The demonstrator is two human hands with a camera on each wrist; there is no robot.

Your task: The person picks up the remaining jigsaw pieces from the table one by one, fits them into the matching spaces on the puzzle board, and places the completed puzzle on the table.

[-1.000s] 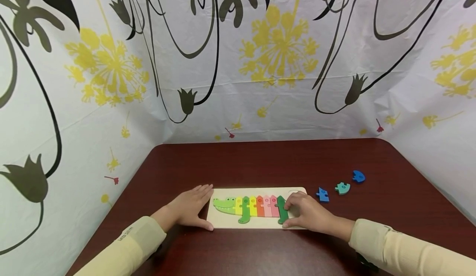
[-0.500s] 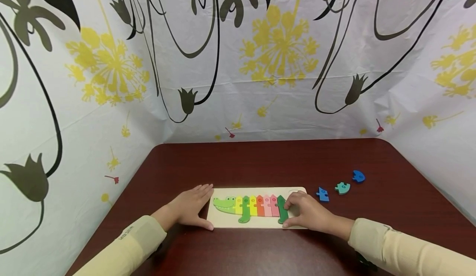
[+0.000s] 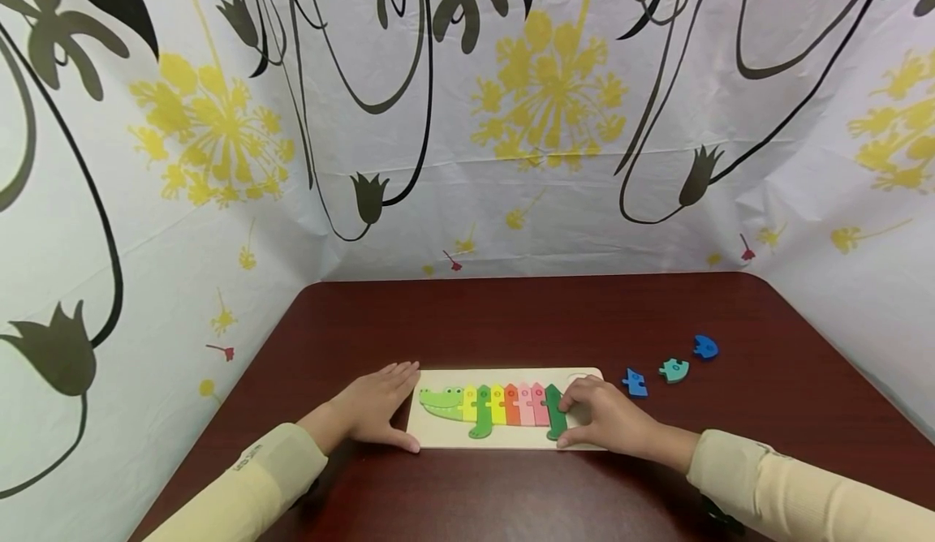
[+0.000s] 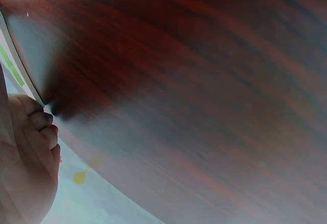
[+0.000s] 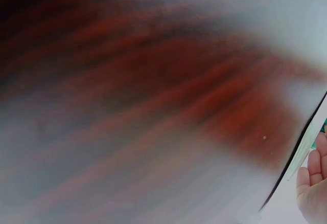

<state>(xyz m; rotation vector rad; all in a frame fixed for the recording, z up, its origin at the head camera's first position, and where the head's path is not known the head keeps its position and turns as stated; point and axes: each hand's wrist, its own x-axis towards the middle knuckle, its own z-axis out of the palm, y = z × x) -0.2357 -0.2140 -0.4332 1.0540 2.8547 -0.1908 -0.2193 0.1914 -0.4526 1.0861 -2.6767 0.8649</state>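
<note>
A pale wooden puzzle board (image 3: 445,438) lies on the table with a crocodile of coloured pieces in it: a light green head (image 3: 441,401), then yellow, green, orange and pink segments. At the row's right end is a dark green leg piece (image 3: 555,412), pinched between the thumb and fingers of my right hand (image 3: 609,419). That hand covers the board's right part. My left hand (image 3: 376,408) rests at the board's left edge, fingers straight and thumb spread. In the left wrist view the left hand (image 4: 33,157) shows at the edge beside the board's rim (image 4: 20,60).
Three loose puzzle pieces lie right of the board: a blue one (image 3: 635,383), a teal one (image 3: 674,370) and a darker blue one (image 3: 704,347). The dark red-brown table (image 3: 511,315) has rounded far corners. A flower-printed white cloth (image 3: 467,225) hangs behind and along both sides.
</note>
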